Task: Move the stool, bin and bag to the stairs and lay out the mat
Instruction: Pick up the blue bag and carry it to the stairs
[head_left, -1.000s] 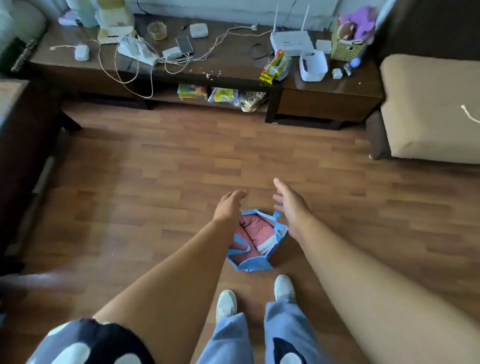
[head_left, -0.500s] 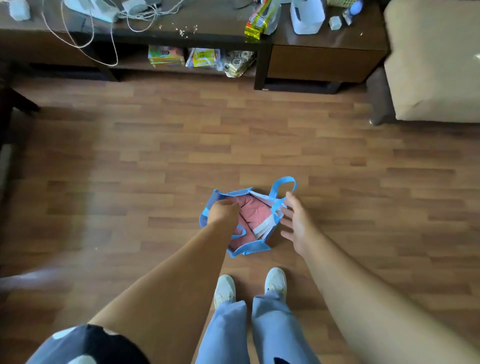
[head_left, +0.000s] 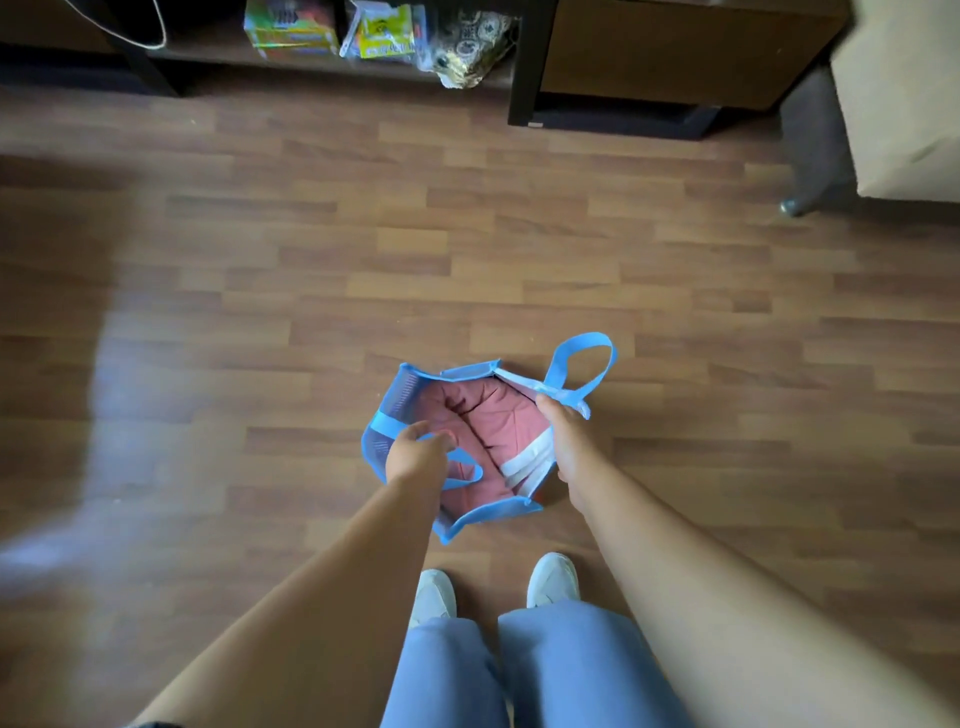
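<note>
A light blue mesh bag (head_left: 400, 400) stands open on the wooden floor just ahead of my feet. Pink folded fabric (head_left: 493, 421) with a white band fills it. My left hand (head_left: 418, 454) is closed on the near blue handle strap at the bag's left rim. My right hand (head_left: 566, 441) grips the right rim where the far handle (head_left: 582, 364) loops up. No stool, bin, mat or stairs are in view.
A dark low table (head_left: 524, 62) runs along the far side, with packets on its lower shelf (head_left: 384, 36). A beige upholstered seat (head_left: 904, 104) with a dark leg sits at the far right. My white shoes (head_left: 434, 595) stand just behind the bag.
The view has tilted down and closer to the bag. Both hands reached down; the left closed on the near handle and the right closed on the right rim.
</note>
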